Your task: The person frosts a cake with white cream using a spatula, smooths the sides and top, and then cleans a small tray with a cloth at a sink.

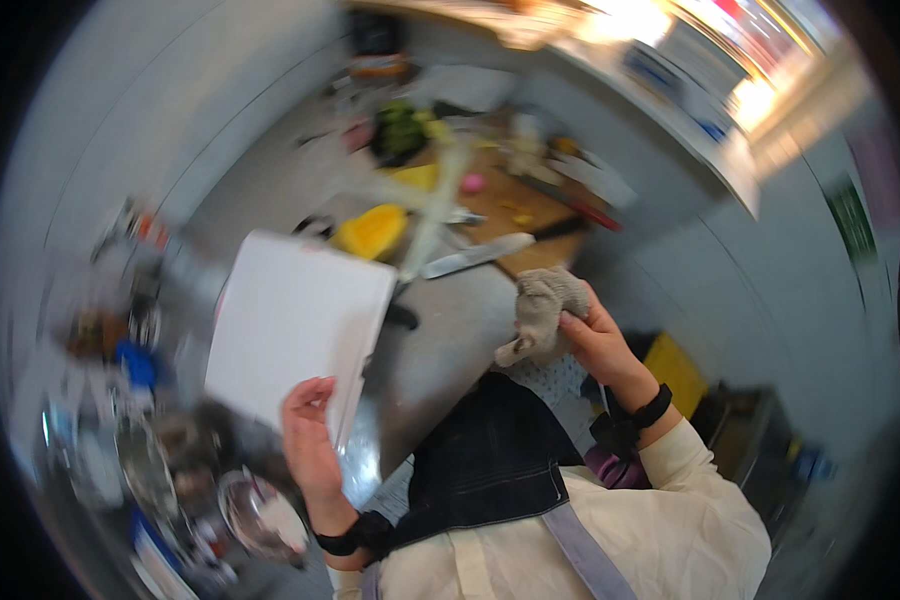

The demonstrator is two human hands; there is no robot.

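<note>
Left hand [310, 440] grip closed on flat white board [295, 335]; right hand [595, 340] clutching crumpled grey cloth [545, 305]

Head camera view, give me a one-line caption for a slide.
Left hand lifts a white board while the right hand grips a grey cloth above a steel counter.

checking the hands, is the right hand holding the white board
No, the right hand grips a grey cloth; the left hand holds the white board.
</note>
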